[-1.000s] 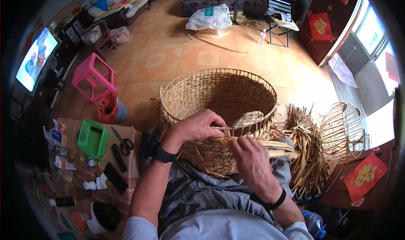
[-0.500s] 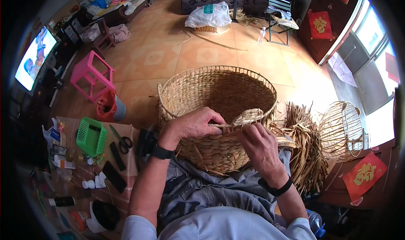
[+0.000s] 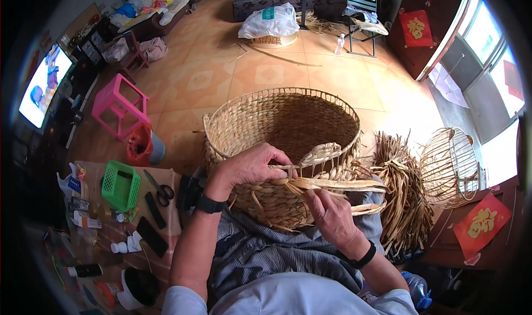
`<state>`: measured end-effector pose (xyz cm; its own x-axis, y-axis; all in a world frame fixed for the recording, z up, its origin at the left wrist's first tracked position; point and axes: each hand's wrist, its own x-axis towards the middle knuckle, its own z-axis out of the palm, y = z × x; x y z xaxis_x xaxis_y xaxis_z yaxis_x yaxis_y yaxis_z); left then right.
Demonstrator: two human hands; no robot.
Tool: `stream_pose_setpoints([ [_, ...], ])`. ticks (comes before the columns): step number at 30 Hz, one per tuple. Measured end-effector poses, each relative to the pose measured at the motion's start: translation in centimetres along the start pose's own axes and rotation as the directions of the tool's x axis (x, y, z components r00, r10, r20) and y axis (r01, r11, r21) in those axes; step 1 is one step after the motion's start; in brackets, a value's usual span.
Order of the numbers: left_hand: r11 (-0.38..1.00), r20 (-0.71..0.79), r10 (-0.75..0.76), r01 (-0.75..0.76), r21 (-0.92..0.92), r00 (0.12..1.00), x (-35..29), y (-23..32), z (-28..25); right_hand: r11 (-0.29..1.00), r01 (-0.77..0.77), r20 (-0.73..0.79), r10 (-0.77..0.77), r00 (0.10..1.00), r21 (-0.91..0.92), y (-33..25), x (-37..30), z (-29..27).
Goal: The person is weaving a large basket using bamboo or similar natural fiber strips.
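Observation:
A large round woven straw basket (image 3: 244, 121) rests against my lap, its mouth facing up. My left hand (image 3: 256, 164) pinches the near part of its rim, thumb and fingers closed around the edge and the straw there. Just below the rim on the outside, my right hand (image 3: 332, 218) grips flat straw strands (image 3: 354, 185) between thumb and fingers. Those strands run out to the right past the basket wall. A thick braided piece (image 3: 321, 154) is fixed along the rim between and beyond my hands. My fingertips partly hide the straw they hold.
A bundle of dry straw (image 3: 402, 198) and a wire-like open frame basket (image 3: 450, 168) stand at right. On the left lie scissors (image 3: 162, 192), a green plastic basket (image 3: 120, 185) and a black phone-like slab (image 3: 152, 237). Behind them are a bin (image 3: 157, 149) and pink stool (image 3: 119, 104).
My right hand has moved down and slightly left from the rim, drawing the straw strands out below it. My left hand stays at the rim.

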<state>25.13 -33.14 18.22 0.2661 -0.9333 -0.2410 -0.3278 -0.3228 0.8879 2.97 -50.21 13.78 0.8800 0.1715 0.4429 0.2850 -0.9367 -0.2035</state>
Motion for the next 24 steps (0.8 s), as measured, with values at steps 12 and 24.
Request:
stream_pose_setpoints([
  [12,0.991,-0.065,0.108,-0.102,0.089,0.992,-0.2,-1.0,0.1,0.993,-0.116,-0.019,0.117,0.993,0.027,1.2,5.0,-1.5],
  [24,0.961,-0.292,-0.029,0.107,0.256,0.956,0.1,1.0,2.4,0.94,-0.333,-0.007,0.335,0.942,0.071,-1.6,4.3,-1.2],
])
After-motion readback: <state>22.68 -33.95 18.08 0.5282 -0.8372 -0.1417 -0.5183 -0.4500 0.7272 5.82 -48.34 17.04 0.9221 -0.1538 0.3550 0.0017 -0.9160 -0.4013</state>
